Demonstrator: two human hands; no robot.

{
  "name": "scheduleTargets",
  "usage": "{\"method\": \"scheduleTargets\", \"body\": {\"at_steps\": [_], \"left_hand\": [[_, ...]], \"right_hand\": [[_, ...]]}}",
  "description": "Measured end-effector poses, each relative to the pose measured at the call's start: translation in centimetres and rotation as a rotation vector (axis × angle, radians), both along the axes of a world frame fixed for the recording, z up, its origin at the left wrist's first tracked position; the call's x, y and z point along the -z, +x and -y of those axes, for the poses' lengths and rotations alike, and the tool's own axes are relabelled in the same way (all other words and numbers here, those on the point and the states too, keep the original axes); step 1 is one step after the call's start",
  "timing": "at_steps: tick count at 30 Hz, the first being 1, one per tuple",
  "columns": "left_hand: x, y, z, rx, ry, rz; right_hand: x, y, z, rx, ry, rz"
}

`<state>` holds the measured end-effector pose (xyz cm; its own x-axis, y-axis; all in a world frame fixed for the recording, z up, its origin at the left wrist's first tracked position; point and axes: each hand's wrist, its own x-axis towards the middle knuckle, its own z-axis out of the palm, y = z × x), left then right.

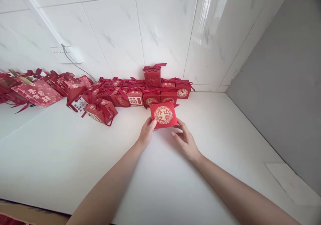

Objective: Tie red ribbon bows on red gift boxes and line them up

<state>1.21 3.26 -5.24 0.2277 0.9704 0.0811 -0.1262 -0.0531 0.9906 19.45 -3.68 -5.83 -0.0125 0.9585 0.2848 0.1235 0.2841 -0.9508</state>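
Observation:
A red gift box [163,115] with a round gold emblem and red characters is held up in front of the row of boxes. My left hand [147,131] grips its left side, thumb on the front face and the other fingers hidden behind. On the lower right corner, fingers of my right hand [185,139] reach behind the box, while its thumb stands apart from it. Just behind are more red boxes [151,98] with ribbons, and one box [152,76] sits on top of the others.
Ribboned boxes [101,111] and pink-red gift bags [41,92] continue to the left along the tiled wall [165,27]. A cable runs from a wall socket [66,55]. White paper [288,181] lies at the right of the white table [155,184]. A cardboard box [27,215] edges in at lower left.

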Motion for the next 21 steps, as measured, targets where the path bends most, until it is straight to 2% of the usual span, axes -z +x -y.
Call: {"method": "scheduleTargets", "body": {"at_steps": [2, 4, 10, 14, 21], "left_hand": [[0.3, -0.3, -0.3, -0.027, -0.045, 0.009], [0.4, -0.6, -0.5, 0.002, -0.103, 0.038], [-0.6, -1.1, -0.2, 0.330, -0.358, 0.170], [-1.5, -0.6, 0.4, 0.468, -0.504, 0.269], [-1.5, -0.4, 0.6, 0.515, -0.557, 0.277]], "right_hand": [[0.2, 0.0, -0.1, -0.043, -0.024, -0.020], [0.1, 0.1, -0.1, -0.046, -0.013, -0.034], [-0.7, 0.0, 0.6, 0.080, 0.107, -0.064], [-0.8, -0.1, 0.7, 0.062, 0.131, -0.059], [-0.6, -0.1, 0.6, -0.004, 0.079, -0.048]]}}
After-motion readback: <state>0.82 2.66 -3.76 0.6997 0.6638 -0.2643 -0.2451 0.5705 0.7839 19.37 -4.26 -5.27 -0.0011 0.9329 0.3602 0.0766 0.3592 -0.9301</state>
